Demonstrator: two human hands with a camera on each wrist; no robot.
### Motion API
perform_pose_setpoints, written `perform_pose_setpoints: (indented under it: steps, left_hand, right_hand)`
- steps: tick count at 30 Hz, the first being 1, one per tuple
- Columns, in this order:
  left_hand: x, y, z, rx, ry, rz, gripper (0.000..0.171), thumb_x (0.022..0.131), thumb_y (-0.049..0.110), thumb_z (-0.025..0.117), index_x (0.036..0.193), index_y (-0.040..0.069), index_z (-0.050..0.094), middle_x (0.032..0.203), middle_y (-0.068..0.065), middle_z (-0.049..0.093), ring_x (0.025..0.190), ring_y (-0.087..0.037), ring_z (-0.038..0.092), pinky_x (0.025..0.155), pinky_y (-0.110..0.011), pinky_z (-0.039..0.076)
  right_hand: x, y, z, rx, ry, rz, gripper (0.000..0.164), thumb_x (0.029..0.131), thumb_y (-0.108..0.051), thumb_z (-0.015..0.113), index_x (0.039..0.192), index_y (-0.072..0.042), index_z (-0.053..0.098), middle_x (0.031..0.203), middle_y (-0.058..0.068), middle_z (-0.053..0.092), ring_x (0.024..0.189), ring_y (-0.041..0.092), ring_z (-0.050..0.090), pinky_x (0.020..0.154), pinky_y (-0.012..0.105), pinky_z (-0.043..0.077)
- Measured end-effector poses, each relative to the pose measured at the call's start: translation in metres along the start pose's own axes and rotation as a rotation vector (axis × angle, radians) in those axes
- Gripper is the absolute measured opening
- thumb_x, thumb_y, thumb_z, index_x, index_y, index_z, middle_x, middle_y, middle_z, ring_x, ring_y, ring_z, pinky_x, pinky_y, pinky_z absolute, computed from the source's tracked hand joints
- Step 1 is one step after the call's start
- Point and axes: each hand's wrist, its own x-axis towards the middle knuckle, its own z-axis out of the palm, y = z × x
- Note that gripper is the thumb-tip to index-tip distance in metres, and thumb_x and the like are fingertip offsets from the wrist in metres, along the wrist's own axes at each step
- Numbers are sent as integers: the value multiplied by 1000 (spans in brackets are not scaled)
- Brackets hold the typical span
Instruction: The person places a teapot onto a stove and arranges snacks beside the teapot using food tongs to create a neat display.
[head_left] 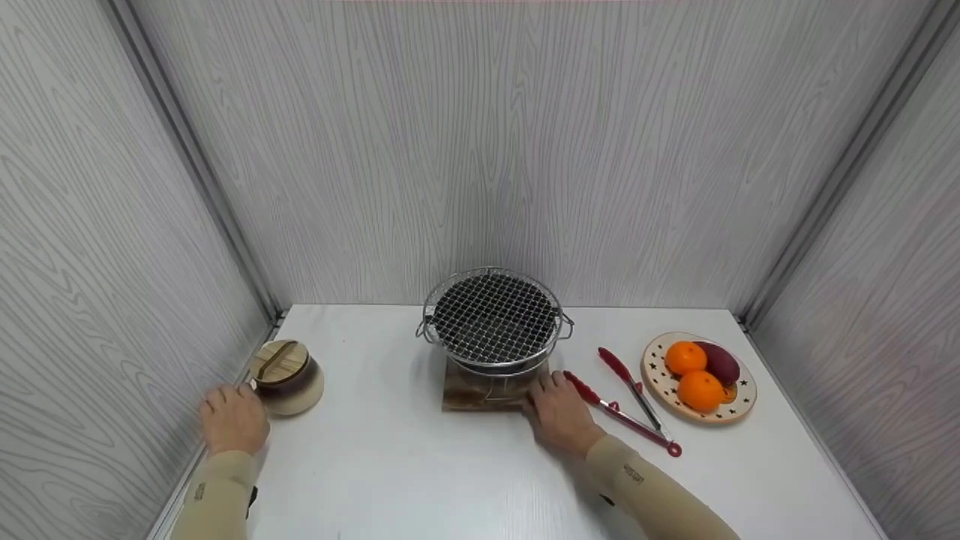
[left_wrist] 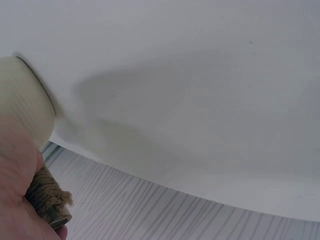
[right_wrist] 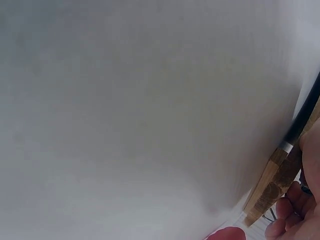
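At the table's left side, my left hand [head_left: 234,418] grips the rope-wrapped side handle [left_wrist: 46,194] of a cream and brown pot [head_left: 298,399]. A round wooden lid [head_left: 270,365] covers the pot. My right hand [head_left: 562,412] holds the right front corner of the wooden base [head_left: 469,397], which is under a round tabletop grill [head_left: 491,319]. In the right wrist view, its fingers [right_wrist: 286,209] curl beside the wood's edge. The grill carries a wire mesh top with a loop handle on each side.
Red-tipped tongs [head_left: 637,429] lie spread just right of my right hand. Farther right, a star-patterned plate [head_left: 660,390] holds two oranges [head_left: 700,391] and a dark purple fruit or vegetable [head_left: 720,365]. Wood-grain panels [head_left: 480,150] enclose the white table [head_left: 390,465] at the back and sides.
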Motion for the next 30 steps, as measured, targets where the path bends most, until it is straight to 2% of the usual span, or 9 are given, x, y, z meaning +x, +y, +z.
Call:
perform_pose_setpoints:
  steps: [7,10,14,21,30]
  left_hand:
    - [1,5,-7,26,1,-1,42,100,17,71,104,-20,50,107,-48,59,108,-64,56,91,-72,49]
    - [2,6,-11,25,-10,-1,38,102,14,65,106,-21,51,109,-49,59,110,-65,56,92,-72,49]
    - [2,7,-11,16,9,-7,28,104,8,54,106,-21,52,109,-49,59,110,-66,57,93,-73,49]
    - [10,11,-20,43,76,26,23,103,4,54,100,-19,53,101,-45,60,103,-63,58,88,-71,49]
    - [16,20,-33,23,20,30,23,102,4,53,101,-19,54,106,-47,60,111,-66,56,92,-73,47]
  right_hand:
    - [-1,2,4,-26,6,-11,31,110,-32,70,125,-6,67,120,16,69,107,35,61,96,51,57]
    - [-1,1,2,-19,-12,-12,34,111,-33,69,129,-4,67,124,18,70,110,36,62,100,53,57]
    - [-1,1,1,-13,-40,-3,37,112,-34,67,133,-4,66,126,18,69,113,36,62,102,53,57]
    - [3,0,-5,3,-85,24,38,114,-34,64,139,-5,63,130,17,67,114,36,60,103,53,56]
    - [1,-4,-8,14,-84,33,38,114,-33,64,135,-2,64,139,24,67,119,41,61,106,57,56]
